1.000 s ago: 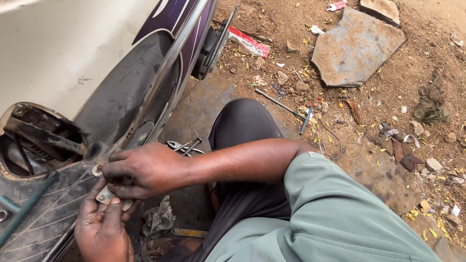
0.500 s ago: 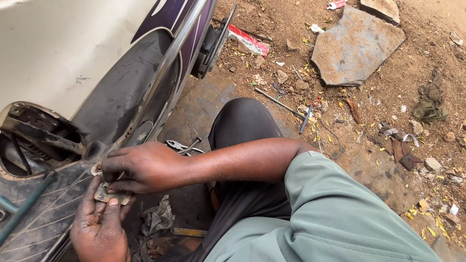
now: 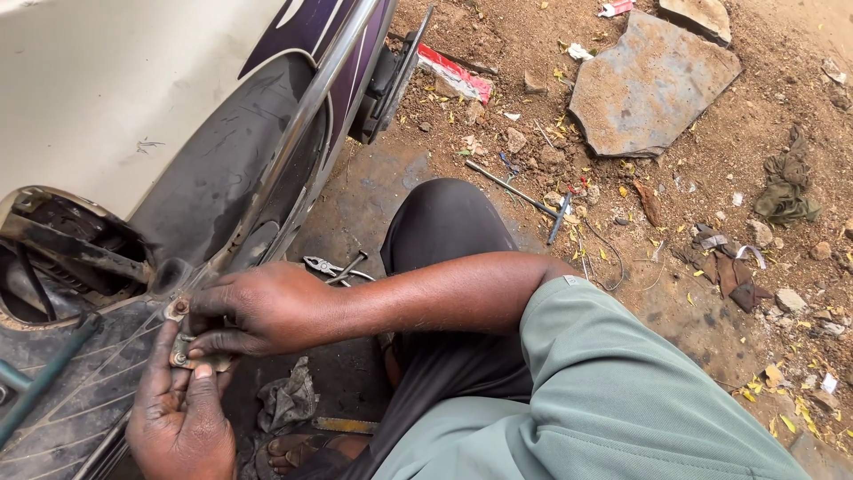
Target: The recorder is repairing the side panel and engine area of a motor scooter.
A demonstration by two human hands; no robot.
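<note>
Small metal bracket (image 3: 188, 348), lower left of frame, against scooter floorboard (image 3: 67, 400): left hand (image 3: 182, 418) supports it; right hand (image 3: 258, 311) pinches it. Seemingly unsecured. Pliers (image 3: 324, 267) lie unused nearby.

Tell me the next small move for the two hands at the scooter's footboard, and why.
Probably keep the left hand bracing the small metal bracket while the right hand works it with its fingers. Both hands pinch it at the footboard edge, and the pliers lie unused on the ground beside them.
</note>
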